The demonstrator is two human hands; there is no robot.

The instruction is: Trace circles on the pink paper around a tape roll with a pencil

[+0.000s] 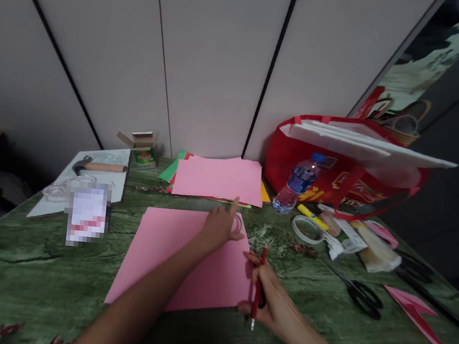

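A sheet of pink paper (188, 265), maybe with others under it, lies flat on the table before me. My left hand (220, 226) is at its upper right corner, index finger pointing away and thumb out to the side. Between them shows a thin pale ring (239, 224), like a roll of tape, which the hand holds down on the paper; its far part is hidden. Beside the paper's right edge, my right hand (269, 289) grips a red pencil (259, 288), tip pointing away from me. Something small and dark shows behind the pencil, too unclear to name.
Behind lies a stack of coloured paper (218, 179). Right of it are a water bottle (298, 181), a red bag (289, 145), a tape roll (307, 230), black-handled scissors (363, 298) and a folded pink piece (415, 309). A hammer (100, 166) and small box (144, 150) sit left.
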